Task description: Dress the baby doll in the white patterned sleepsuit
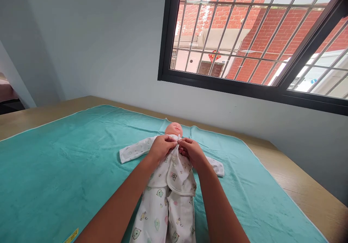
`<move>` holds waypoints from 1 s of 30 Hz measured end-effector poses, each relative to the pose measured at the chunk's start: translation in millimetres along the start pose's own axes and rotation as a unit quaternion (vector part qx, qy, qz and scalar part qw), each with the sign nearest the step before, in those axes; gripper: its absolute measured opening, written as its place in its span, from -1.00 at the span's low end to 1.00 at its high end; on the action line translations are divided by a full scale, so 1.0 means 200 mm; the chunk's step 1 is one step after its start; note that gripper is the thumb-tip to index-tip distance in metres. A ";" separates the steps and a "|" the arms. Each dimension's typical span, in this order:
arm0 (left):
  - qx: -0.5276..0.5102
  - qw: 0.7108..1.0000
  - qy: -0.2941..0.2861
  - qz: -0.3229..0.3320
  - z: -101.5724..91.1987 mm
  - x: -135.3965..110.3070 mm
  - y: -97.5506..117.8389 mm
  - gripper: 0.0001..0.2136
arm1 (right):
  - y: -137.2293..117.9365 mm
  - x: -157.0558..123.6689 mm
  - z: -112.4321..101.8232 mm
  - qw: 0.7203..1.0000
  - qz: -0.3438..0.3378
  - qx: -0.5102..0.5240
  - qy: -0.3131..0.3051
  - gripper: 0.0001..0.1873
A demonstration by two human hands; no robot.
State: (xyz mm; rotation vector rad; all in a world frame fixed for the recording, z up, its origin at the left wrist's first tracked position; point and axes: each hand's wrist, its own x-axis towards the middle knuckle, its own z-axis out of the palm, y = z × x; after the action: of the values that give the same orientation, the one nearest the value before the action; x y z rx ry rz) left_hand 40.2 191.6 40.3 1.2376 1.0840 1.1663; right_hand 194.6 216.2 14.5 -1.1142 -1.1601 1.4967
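A baby doll (174,129) lies on its back, dressed in a white baby jacket (159,176) with small animal prints and matching trousers (154,214). Just below the doll's chin, my left hand (163,147) pinches the jacket's front edge near the collar. My right hand (191,150) pinches the same spot from the other side, and the fingertips of both hands nearly meet. Buttons (174,158) show on the jacket front below my fingers. Whatever fastening lies between the fingertips is hidden. The sleeves (137,150) stretch out to both sides.
Under the doll is a teal blanket (67,156) with a pale edge, spread over a wooden table (301,185). A yellow label (71,235) lies at the near left. Behind stand a pale wall (108,47) and a dark-framed window (217,81) with bars.
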 end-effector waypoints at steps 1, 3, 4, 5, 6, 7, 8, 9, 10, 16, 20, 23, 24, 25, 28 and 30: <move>0.001 1.000 0.005 0.001 0.00 0.00 0.00 -0.87 | 0.00 0.00 0.00 1.000 -0.001 0.004 0.002 -0.69; 0.000 1.000 0.013 0.002 0.01 0.01 -0.01 -0.87 | 0.00 0.00 0.00 1.000 -0.006 0.007 0.000 -0.68; 0.003 1.000 0.016 0.003 0.01 0.01 -0.02 -0.87 | 0.00 0.00 0.00 1.000 -0.008 0.005 -0.005 -0.67; 0.008 1.000 0.020 0.003 0.01 0.01 -0.02 -0.87 | 0.00 0.00 -0.01 1.000 -0.010 0.002 -0.010 -0.66; 0.015 1.000 0.023 0.005 0.01 0.02 -0.03 -0.88 | 0.00 -0.01 -0.01 1.000 -0.012 -0.001 -0.016 -0.66; 0.023 0.999 0.029 0.006 0.01 0.02 -0.03 -0.88 | 0.00 -0.01 -0.01 1.000 -0.013 -0.005 -0.022 -0.66; 0.028 0.999 0.035 0.007 0.01 0.03 -0.04 -0.89 | -0.01 -0.02 -0.02 0.999 -0.016 -0.008 -0.028 -0.66; 0.030 0.999 0.039 0.006 0.01 0.04 -0.05 -0.89 | -0.01 -0.02 -0.02 0.999 -0.019 -0.009 -0.036 -0.65; 0.027 0.999 0.041 0.005 0.01 0.04 -0.05 -0.89 | -0.01 -0.02 -0.02 0.999 -0.024 -0.010 -0.045 -0.65; 0.005 0.999 0.048 0.009 0.01 0.05 -0.08 -0.88 | 0.01 -0.03 -0.03 0.994 -0.071 -0.080 -0.029 -0.70; 0.006 1.000 0.021 0.009 0.00 0.02 -0.03 -0.82 | 0.00 -0.03 0.00 0.982 -0.104 -0.158 0.002 -0.72; 0.077 0.996 0.022 0.028 -0.01 0.01 -0.01 -0.79 | -0.01 -0.03 0.02 0.975 -0.115 -0.191 0.014 -0.70; 0.101 0.994 0.032 0.039 -0.01 0.02 -0.01 -0.81 | -0.02 -0.04 0.02 0.973 -0.119 -0.199 0.014 -0.69; 0.120 0.990 0.044 0.052 -0.01 0.02 -0.02 -0.84 | -0.02 -0.03 0.02 0.971 -0.124 -0.205 0.012 -0.69; 0.150 0.982 0.078 0.079 0.00 0.05 -0.05 -0.89 | -0.03 -0.03 0.02 0.972 -0.118 -0.202 0.000 -0.68; 0.149 0.982 0.082 0.083 0.00 0.06 -0.08 -0.88 | -0.02 -0.02 0.01 0.977 -0.099 -0.190 -0.007 -0.65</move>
State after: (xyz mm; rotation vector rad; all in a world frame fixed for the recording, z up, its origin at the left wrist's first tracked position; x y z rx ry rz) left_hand 42.9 204.7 24.2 1.5056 1.3355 1.2833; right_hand 193.9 212.0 19.9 -1.1970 -1.5624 1.1585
